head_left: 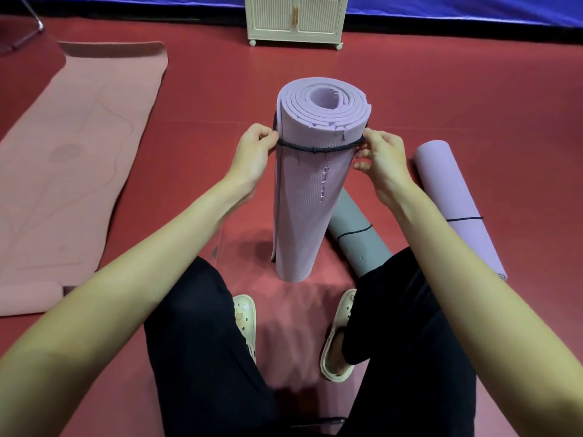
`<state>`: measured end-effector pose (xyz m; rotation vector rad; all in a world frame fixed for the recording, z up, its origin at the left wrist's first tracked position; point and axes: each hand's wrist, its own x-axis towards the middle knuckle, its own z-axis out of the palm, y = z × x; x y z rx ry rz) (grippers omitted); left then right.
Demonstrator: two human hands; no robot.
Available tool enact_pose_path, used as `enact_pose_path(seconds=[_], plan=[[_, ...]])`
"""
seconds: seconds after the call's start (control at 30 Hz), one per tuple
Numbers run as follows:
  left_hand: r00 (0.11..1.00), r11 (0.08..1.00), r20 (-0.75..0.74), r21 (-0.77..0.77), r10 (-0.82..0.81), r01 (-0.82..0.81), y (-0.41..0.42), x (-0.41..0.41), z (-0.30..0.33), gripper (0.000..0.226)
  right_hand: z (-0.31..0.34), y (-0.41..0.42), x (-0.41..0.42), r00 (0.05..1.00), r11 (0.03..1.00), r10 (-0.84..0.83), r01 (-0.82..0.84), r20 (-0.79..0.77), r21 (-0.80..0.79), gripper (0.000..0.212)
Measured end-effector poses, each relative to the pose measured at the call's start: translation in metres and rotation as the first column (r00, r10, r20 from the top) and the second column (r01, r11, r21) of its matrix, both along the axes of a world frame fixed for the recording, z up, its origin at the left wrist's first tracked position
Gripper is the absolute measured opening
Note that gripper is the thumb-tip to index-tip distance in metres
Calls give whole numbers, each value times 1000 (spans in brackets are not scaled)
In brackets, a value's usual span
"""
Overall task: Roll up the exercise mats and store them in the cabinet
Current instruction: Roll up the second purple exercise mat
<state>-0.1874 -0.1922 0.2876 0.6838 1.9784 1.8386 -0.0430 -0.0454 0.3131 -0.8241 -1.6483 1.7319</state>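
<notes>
Closest to me, between my knees and sandals, the rolled purple mat (303, 197) stands on end on the red floor (410, 89), long axis vertical, straight ahead of both hands at equal reach. My left hand (257, 146) pinches the dark elastic band (318, 149) at the roll's left edge; my right hand (378, 152) pinches it at the right edge, so the band rings the roll near its top. I judge it must slide down. The foam is ribbed, its spiral end ragged. Just behind lie a grey roll (356, 228) and a lilac roll (454, 200), both banded. The pink mat (79, 159) lies mostly flat at left. Farthest, the cream cabinet (296, 18) stands with doors shut.
</notes>
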Motion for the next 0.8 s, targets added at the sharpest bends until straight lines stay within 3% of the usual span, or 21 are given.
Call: enact_pose_path(seconds=[0.13, 0.3, 0.5, 0.8], plan=[[987, 998, -157, -58, 26, -36, -8, 5, -10, 17, -23, -7, 2, 998, 1000, -28, 27, 50, 4, 29], [975, 986, -220, -167, -38, 0, -24, 0, -25, 11, -53, -10, 5, 995, 998, -18, 25, 97, -63, 38], [1000, 962, 0, -273, -3, 3, -29, 10, -66, 24, -95, -14, 11, 955, 1000, -3, 2, 296, 3, 33], [985, 905, 168, -414, -26, 94, -36, 13, -104, 28, -146, -16, 18, 891, 999, 37, -43, 452, 3, 35]])
